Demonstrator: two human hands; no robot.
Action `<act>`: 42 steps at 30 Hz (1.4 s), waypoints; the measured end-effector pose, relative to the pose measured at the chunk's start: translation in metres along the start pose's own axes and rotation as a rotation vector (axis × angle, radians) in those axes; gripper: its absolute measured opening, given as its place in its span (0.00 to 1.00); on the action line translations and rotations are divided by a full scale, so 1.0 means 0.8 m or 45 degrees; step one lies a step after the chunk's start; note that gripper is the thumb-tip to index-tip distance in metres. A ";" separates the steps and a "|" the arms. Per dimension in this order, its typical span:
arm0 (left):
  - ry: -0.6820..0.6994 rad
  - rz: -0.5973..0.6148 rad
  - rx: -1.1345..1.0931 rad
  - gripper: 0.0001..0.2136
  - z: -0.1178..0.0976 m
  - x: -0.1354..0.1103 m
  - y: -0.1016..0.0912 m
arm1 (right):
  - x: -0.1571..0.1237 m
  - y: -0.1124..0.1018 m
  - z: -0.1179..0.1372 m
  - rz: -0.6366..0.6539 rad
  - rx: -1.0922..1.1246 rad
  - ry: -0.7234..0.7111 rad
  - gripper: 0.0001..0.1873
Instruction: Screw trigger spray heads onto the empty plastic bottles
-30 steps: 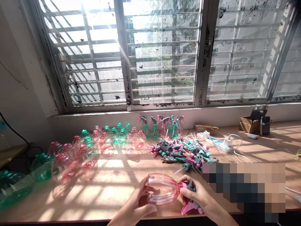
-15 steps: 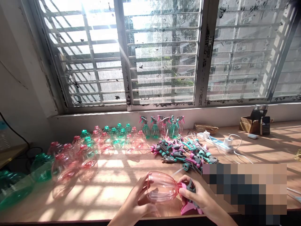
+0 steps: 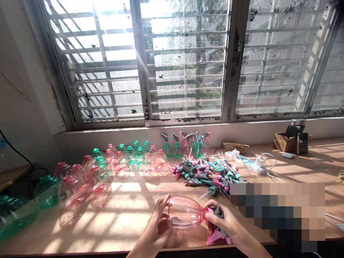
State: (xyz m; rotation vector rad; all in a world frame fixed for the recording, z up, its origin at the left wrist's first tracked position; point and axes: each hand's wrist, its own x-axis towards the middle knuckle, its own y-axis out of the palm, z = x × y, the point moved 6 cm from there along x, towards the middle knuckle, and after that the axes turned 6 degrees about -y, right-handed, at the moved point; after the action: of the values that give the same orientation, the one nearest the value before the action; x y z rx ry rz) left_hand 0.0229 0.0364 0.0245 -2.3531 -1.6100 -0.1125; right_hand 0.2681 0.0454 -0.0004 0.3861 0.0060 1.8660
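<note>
Near the table's front edge, a clear pink bottle [image 3: 185, 212] lies on its side in the air, base to the left and neck to the right. My left hand [image 3: 158, 225] curls around its base end, fingers behind and thumb below. A grey and pink spray head [image 3: 215, 234] sits at the neck, its pink trigger pointing down. My right hand [image 3: 224, 220] is closed around this head and its pink collar. Whether the collar is fully threaded I cannot tell. Just beyond is a heap of loose spray heads [image 3: 206, 173] in grey, pink and teal.
Several open pink and green bottles [image 3: 98, 182] stand at the left. Assembled spray bottles [image 3: 176, 147] line the windowsill wall. Farther right are a power strip [image 3: 248, 164] with cables, a wicker tray [image 3: 235, 147] and a cardboard box [image 3: 285, 142]. A blurred-out patch [image 3: 285, 211] covers the right front.
My left hand's fingers and thumb have shifted slightly on the bottle's base. The bottle and my right hand stay almost in place.
</note>
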 end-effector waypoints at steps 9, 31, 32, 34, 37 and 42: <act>-0.113 0.052 -0.151 0.40 0.005 0.000 0.004 | -0.001 0.001 -0.005 -0.008 0.006 -0.006 0.26; -0.034 0.038 0.030 0.35 -0.010 -0.004 0.001 | -0.001 0.003 0.004 -0.001 0.029 -0.028 0.21; -0.022 0.039 0.041 0.35 -0.006 -0.003 0.000 | -0.001 0.003 0.004 -0.003 0.026 -0.027 0.21; -0.048 0.073 -0.002 0.38 0.002 -0.004 0.001 | 0.000 0.002 0.003 -0.009 0.020 -0.026 0.21; -0.096 0.092 -0.153 0.43 0.007 -0.004 0.001 | -0.001 0.001 0.002 -0.014 0.019 -0.026 0.22; -0.110 0.128 -0.208 0.40 -0.004 -0.002 0.008 | -0.001 0.000 0.000 -0.015 0.033 -0.025 0.22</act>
State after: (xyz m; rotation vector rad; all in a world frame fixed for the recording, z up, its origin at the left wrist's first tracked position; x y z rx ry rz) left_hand 0.0282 0.0320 0.0261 -2.5917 -1.5713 -0.1277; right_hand 0.2688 0.0448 -0.0003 0.4217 0.0191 1.8520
